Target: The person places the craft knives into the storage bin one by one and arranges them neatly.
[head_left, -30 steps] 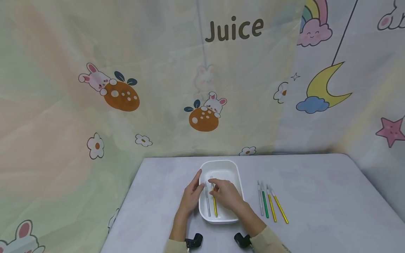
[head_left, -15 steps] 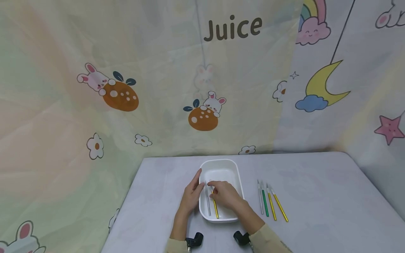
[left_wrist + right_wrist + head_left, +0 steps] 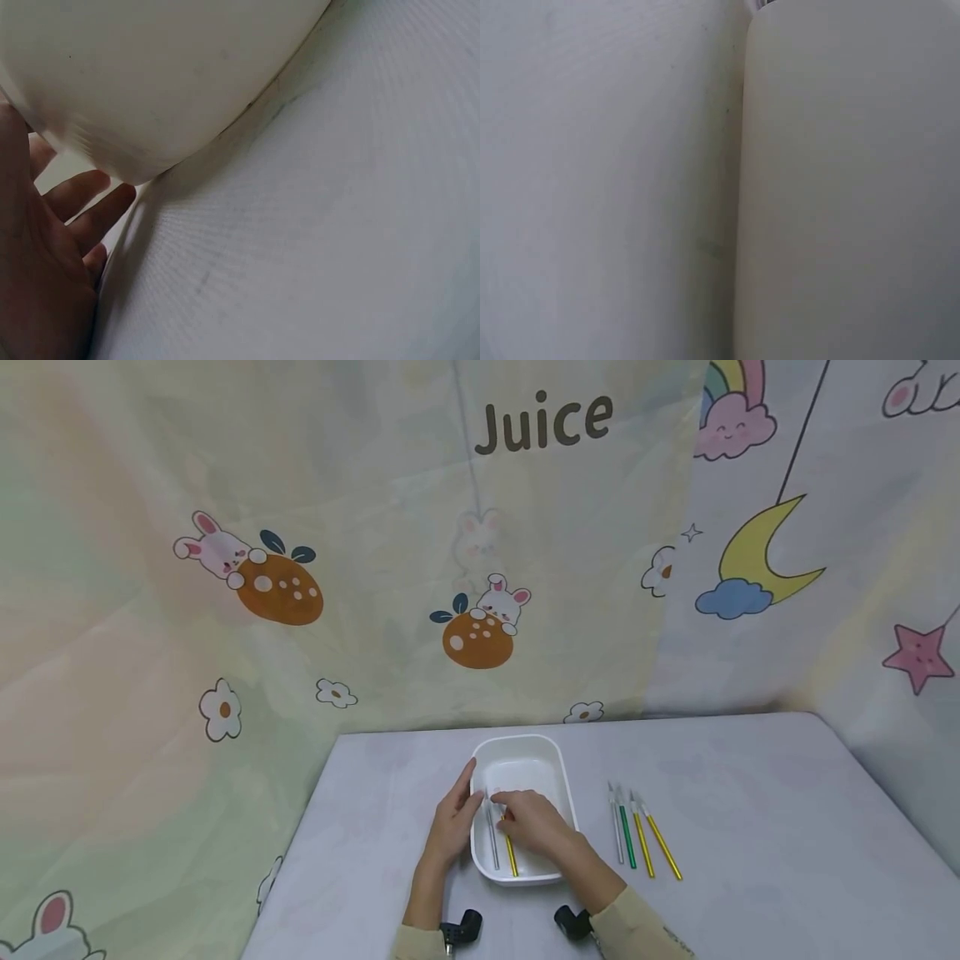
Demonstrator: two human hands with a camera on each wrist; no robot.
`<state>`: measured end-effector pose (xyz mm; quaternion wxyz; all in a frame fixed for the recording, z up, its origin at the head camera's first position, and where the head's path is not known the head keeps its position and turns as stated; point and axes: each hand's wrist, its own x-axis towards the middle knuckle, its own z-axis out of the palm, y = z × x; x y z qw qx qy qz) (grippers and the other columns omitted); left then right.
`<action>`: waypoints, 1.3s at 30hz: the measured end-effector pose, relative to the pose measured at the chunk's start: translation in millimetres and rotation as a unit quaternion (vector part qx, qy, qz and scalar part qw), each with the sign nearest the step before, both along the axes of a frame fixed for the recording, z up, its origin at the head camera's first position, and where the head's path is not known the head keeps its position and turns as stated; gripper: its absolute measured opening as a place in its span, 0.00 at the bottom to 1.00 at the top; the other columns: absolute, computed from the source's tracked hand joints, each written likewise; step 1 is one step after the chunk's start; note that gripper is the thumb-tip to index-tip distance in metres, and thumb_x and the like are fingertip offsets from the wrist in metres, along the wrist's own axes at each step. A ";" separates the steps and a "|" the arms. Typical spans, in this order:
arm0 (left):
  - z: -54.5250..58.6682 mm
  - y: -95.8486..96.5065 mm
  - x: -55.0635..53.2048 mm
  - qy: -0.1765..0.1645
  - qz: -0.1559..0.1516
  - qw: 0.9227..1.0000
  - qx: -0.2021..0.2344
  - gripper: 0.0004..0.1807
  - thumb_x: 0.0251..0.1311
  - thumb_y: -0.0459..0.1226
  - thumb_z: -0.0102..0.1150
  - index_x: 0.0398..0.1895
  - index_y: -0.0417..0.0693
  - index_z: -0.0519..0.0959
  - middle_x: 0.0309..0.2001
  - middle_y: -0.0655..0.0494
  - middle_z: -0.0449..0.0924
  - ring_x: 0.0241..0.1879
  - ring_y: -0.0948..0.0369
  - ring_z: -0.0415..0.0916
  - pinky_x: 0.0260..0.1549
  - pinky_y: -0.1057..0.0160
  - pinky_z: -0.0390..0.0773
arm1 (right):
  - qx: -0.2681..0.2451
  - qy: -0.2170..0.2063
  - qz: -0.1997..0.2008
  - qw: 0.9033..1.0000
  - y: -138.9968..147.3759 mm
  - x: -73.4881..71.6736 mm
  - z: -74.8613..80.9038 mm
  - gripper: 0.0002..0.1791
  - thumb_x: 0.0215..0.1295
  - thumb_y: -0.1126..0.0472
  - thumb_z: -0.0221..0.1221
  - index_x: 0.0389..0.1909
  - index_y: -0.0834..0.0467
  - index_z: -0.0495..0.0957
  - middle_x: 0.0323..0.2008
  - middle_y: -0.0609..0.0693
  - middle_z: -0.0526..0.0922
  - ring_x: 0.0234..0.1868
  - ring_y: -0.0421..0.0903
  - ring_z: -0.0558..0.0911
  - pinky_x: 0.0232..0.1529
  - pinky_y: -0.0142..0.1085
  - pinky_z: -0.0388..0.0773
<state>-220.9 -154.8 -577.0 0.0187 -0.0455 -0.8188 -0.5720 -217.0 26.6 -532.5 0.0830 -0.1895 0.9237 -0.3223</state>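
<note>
Counter (image 3: 750, 827): tray (image 3: 525, 772) on it, probably light, stiff; lift by rim. Left hand (image 3: 452, 818), fingers extended, touches tray's left side. Right hand (image 3: 536, 821) over tray, at yellow pen (image 3: 511, 853); cannot tell whether it grips. That pen lies in tray, right of silver pen (image 3: 493, 843). Likely light, rigid, slick, roll-prone; take mid-barrel.

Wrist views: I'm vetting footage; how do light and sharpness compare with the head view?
Head view: fairly even light, white tray reasonably clear; left wrist view: dim, soft, left hand darkened, shadow beside the tray; right wrist view: hazy, low contrast, little detail.
</note>
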 end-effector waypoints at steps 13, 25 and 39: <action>1.1 2.7 -1.9 0.009 -0.003 1.000 0.007 0.31 0.78 0.44 0.52 0.80 0.75 0.61 0.80 0.67 0.61 0.79 0.57 0.60 0.78 0.47 0.62 | 0.004 0.011 0.011 1.000 3.4 1.6 2.7 0.26 0.66 0.62 0.68 0.65 0.61 0.80 0.23 0.41 0.75 0.26 0.39 0.72 0.28 0.31 0.68; 2.7 3.4 -3.2 0.010 -0.004 1.000 0.013 0.30 0.78 0.43 0.53 0.79 0.75 0.63 0.79 0.68 0.62 0.79 0.57 0.60 0.78 0.47 0.61 | 0.018 0.034 0.013 0.999 2.9 0.7 6.4 0.25 0.66 0.63 0.68 0.64 0.63 0.80 0.22 0.40 0.75 0.31 0.41 0.73 0.35 0.35 0.72; 1.3 -0.2 1.5 0.011 -0.001 1.000 0.013 0.30 0.78 0.45 0.54 0.79 0.73 0.63 0.79 0.68 0.61 0.79 0.57 0.60 0.78 0.45 0.60 | 0.062 0.030 -0.008 0.998 -4.9 1.1 -0.2 0.26 0.67 0.58 0.69 0.64 0.60 0.80 0.36 0.47 0.87 0.36 0.41 0.76 0.43 0.39 0.81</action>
